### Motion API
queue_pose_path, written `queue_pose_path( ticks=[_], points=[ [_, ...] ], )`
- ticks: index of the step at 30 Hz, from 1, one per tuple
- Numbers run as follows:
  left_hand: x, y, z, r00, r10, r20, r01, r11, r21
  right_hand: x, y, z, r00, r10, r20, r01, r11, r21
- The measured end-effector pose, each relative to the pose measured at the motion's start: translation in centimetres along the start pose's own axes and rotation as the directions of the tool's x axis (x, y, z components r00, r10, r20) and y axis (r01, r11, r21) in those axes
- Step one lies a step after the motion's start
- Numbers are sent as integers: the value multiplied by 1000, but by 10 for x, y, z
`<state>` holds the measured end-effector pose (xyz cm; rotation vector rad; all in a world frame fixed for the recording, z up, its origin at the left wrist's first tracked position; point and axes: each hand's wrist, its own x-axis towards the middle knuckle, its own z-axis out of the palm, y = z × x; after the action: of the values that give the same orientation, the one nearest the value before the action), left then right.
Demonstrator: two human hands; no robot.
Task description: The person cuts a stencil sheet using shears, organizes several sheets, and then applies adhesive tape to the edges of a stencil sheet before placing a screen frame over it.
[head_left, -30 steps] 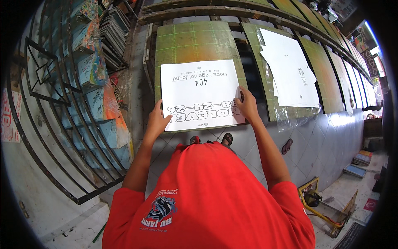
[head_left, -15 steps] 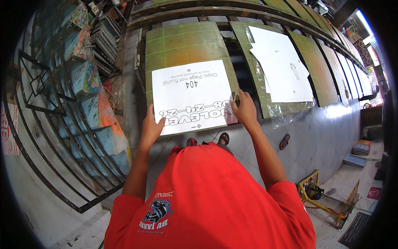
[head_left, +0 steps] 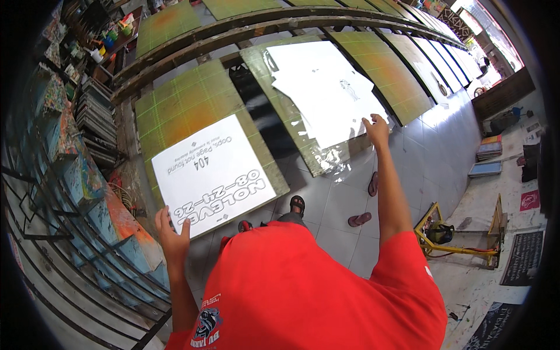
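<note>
A white printed sheet (head_left: 213, 154) with outlined letters lies on the near part of a green-stained board (head_left: 175, 99). At its lower-left corner is my left hand (head_left: 173, 236), thumb and fingers apart, with the thumb at the sheet's edge. My right hand (head_left: 377, 131) reaches over the near right edge of a stack of white sheets (head_left: 324, 87), its fingers stretched out and apart. That stack is slightly fanned, and its top sheet carries a small figure drawing. Clear plastic (head_left: 335, 163) shows under the stack, hanging past the edge of the second board (head_left: 262, 64).
More boards (head_left: 382, 70) continue to the right, with a dark rail (head_left: 251, 32) behind them. Black metal bars (head_left: 64, 262) and paint-splashed blue blocks (head_left: 125, 216) stand at left. Slippers (head_left: 360, 219) lie on the tiled floor. A yellow metal frame (head_left: 461, 251) is at right.
My right hand has left the printed sheet's right side and moved right to the stack. My left hand stays by the sheet's corner. The view has turned to the right.
</note>
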<state>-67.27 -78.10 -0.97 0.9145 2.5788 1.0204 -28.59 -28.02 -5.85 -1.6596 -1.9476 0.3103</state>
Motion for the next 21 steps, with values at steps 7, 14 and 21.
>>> queue_pose_path(
  ticks=[7,14,21],
  points=[
    [-2,89,69,982,87,168,-76,994,-75,72,26,-1,994,-102,-46,94,983,-156],
    [-60,132,123,821,30,570,226,900,-372,7,-69,20,830,-557,31,500,767,403],
    [-161,-37,135,720,-505,476,667,693,-274,-99,-178,33,622,-752,219,443,568,694]
  ],
)
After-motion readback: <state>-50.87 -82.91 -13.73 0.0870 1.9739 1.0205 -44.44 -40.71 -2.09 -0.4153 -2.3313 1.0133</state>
